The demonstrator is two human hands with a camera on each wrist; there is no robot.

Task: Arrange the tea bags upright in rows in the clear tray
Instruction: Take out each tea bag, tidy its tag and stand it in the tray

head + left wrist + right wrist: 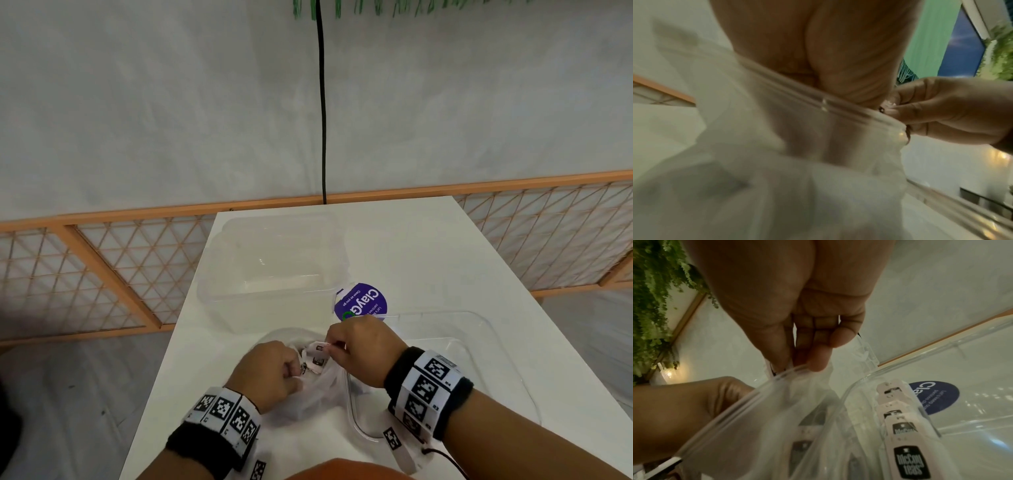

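While I'm working at the mouth of the zip bag point(310, 394), most of the job is not yet done. My left hand point(272, 371) has its fingers curled, gripping the bag's left lip; my right hand point(359, 347) pinches the opposite lip between thumb and fingertips point(818, 360), along with what looks like a tea tag. The bag sits on the desk point(428, 246) near its front edge, just left of the clear tray point(486, 346) and touching the tray's left wall.

Progress, as I judge it:
- Done: a short row of tea bags point(900, 423) stands against the tray's left wall, tags up. I count about four in the right wrist view; the exact number is unclear.
- Left: more tea bags are visible through the bag film, count unknown. The rest of the tray shows no bags.

Orientation: the placed tea bags look upright, long axis roughly vertical, tags pointing up and leaning slightly. The row itself runs along the left wall, front to back. Those in the zip bag lie jumbled; I can't tell their axis.

Also on the desk: a second clear container point(274, 260) toward the far left corner, and a purple round sticker point(361, 301) between it and the tray.
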